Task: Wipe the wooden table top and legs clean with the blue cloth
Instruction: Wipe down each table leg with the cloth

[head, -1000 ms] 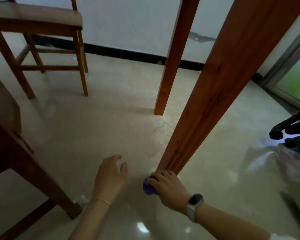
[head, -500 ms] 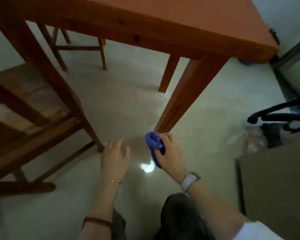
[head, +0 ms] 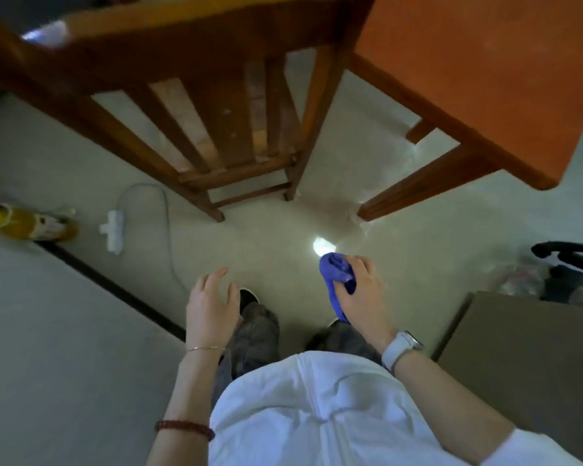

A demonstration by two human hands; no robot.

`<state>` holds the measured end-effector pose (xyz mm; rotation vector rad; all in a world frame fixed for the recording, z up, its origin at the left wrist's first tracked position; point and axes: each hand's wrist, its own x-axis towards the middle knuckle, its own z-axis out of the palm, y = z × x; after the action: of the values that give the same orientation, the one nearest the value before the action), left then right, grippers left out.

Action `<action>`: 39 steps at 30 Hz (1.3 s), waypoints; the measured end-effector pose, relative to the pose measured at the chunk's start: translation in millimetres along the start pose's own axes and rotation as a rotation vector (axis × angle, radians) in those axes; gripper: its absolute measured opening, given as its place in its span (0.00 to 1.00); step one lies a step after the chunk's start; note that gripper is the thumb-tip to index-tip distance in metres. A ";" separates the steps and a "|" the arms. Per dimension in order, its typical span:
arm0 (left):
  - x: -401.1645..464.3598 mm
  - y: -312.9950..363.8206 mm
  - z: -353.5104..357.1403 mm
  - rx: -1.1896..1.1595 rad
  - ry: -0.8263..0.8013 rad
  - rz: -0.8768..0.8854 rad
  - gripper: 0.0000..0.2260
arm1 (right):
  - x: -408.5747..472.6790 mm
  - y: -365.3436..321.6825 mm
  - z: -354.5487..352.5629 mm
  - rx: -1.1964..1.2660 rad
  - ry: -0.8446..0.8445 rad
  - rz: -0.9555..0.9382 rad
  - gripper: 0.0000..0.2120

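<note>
Blue cloth (head: 334, 276) is bunched in the right hand (head: 362, 295), at roughly 5 o'clock from frame centre, in the air over the floor (head: 266, 243) and clear of the worktop (head: 485, 72). Right grip: fingers curled round the cloth, one end poking out above the knuckles, a tail hanging down past the palm. White watch (head: 401, 348) on that wrist.

Left hand (head: 211, 306) at about 7 o'clock: held back up with fingers relaxed and slightly spread, holding nothing, touching nothing. Thin bracelet (head: 204, 348) at the wrist, dark red bead bracelet (head: 184, 428) further up the forearm.

Nearest the camera: white shirt (head: 317, 405), dark trousers (head: 258, 334), one shoe toe (head: 249, 296) showing between the hands.

Cardboard-coloured box (head: 525, 361) at 4 o'clock. Black chair base (head: 569, 253) at 3 o'clock, beside a clear plastic bag (head: 519, 277), blurred.

Bright light reflection (head: 323, 245) on the floor just above the cloth.

At 9 o'clock: white power strip (head: 113, 230) with its cord looping across the floor, and a bottle of yellow liquid (head: 27, 222) lying by the black skirting line.

Further out: wooden chair (head: 199, 95) at 11–12 o'clock, seen from above, back slats toward the camera, feet on the floor. Worktop fills 1–2 o'clock, orange-brown top; nearest table leg (head: 424, 183) runs down to the floor at about 2 o'clock from the cloth, apart from it. Second leg partly visible behind.
</note>
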<state>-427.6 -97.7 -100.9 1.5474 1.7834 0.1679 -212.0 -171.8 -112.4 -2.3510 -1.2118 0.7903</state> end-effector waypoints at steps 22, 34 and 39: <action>111.8 -137.2 -253.7 -0.180 0.306 -0.233 0.16 | 51.9 -375.5 185.9 -0.143 -0.396 -0.462 0.17; 335.3 -128.3 -405.4 -0.090 0.248 -0.120 0.16 | 194.6 -562.0 252.4 0.114 -0.180 -0.173 0.15; 419.3 -82.2 -444.6 -0.077 0.186 0.016 0.17 | 258.5 -593.7 243.2 0.164 -0.102 -0.085 0.15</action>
<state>-755.1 418.5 -19.7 1.5331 1.8842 0.3954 -609.2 390.6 -47.1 -2.1369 -1.2295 0.9522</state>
